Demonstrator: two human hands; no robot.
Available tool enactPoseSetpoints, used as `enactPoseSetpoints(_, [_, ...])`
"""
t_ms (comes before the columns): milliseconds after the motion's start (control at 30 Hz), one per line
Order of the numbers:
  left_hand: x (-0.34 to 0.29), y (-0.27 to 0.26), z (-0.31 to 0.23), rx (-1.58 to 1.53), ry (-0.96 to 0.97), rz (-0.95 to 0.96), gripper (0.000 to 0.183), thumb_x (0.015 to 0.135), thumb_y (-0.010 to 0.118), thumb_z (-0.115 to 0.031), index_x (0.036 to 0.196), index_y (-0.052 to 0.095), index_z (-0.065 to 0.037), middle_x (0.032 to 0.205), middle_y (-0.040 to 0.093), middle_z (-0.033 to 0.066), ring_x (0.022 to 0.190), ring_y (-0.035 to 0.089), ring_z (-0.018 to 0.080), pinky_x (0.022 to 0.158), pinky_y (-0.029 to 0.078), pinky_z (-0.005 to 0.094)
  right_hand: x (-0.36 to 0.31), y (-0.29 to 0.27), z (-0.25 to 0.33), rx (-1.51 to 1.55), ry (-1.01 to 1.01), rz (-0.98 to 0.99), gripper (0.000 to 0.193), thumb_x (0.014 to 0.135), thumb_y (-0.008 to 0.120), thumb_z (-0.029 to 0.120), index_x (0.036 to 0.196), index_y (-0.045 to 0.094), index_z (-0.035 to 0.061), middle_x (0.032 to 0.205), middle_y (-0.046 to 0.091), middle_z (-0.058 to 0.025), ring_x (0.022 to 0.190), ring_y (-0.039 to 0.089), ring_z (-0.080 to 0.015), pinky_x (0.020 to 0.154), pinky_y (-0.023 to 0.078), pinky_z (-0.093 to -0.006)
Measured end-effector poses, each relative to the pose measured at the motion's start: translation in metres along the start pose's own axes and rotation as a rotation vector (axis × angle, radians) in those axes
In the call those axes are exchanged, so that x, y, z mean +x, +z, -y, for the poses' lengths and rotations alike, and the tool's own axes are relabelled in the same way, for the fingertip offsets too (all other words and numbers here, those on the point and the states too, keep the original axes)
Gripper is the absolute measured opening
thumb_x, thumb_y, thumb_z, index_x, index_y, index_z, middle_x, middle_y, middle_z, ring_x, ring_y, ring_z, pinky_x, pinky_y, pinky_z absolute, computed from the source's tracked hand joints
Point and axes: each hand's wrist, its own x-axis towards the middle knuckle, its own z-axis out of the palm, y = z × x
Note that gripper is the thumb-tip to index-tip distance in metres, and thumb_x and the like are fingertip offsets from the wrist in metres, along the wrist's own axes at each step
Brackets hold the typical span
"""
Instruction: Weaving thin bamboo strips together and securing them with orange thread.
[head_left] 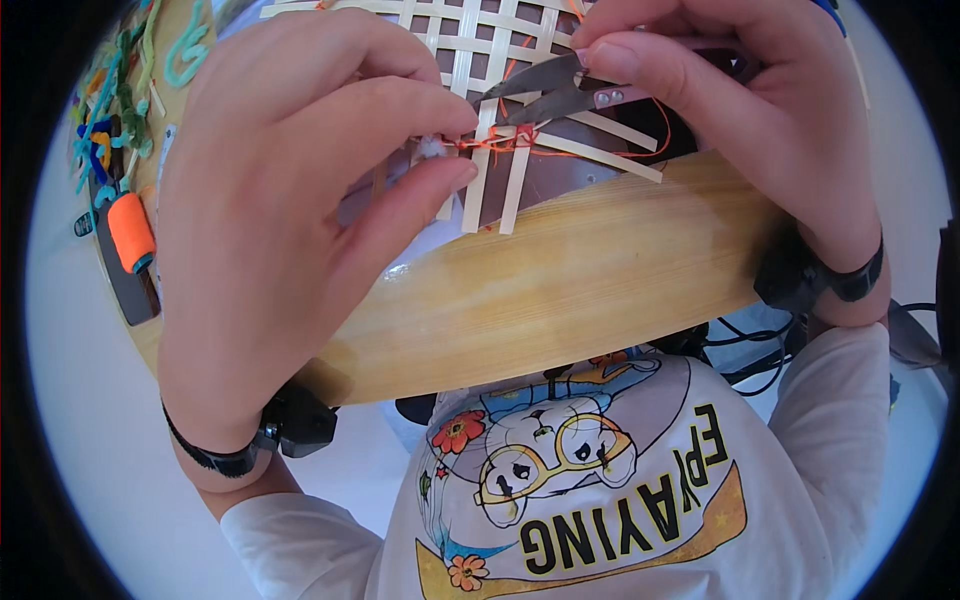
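Observation:
My left hand curls in from the left at the near edge of a mat of pale woven strips. An orange thread runs from the knotted strips in between its thumb and fingers, beside a small whitish tuft. My right hand grips scissors with dark blades and pearl-like beads near the pivot. The blades are spread apart and point left, just above the thread wrapped round the strip ends. More orange thread loops below my right hand.
A wooden table edge curves between the mat and my body. At the left lie an orange thread spool, coloured fuzzy stems and a turquoise one. Black cables hang below the table at right.

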Motion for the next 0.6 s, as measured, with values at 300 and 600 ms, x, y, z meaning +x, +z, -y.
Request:
enactPoseSetpoints(300, [-0.003, -0.004, 0.007, 0.020, 0.035, -0.035, 0.024, 0.065, 0.075, -0.003, 0.087, 0.067, -0.005, 0.091, 0.061, 0.0054, 0.088, 0.056, 0.0218, 0.078, 0.041, 0.0307, 0.013, -0.002, 0.013, 0.117, 0.044, 0.134, 0.007, 0.085, 0.065, 0.005, 0.085, 0.065, -0.0023, 0.075, 0.066, -0.0033, 0.068, 0.059, -0.0047, 0.061, 0.047, -0.0172])
enactPoseSetpoints(600, [0.001, -0.004, 0.009, 0.011, 0.068, -0.037, 0.025, 0.065, 0.076, -0.004, 0.088, 0.067, -0.006, 0.092, 0.061, 0.0051, 0.088, 0.056, 0.0217, 0.078, 0.041, 0.0315, 0.020, -0.016, 0.018, 0.094, 0.186, 0.236, 0.008, 0.085, 0.064, 0.004, 0.086, 0.064, -0.0033, 0.075, 0.065, -0.0034, 0.070, 0.059, -0.0041, 0.063, 0.048, -0.0172])
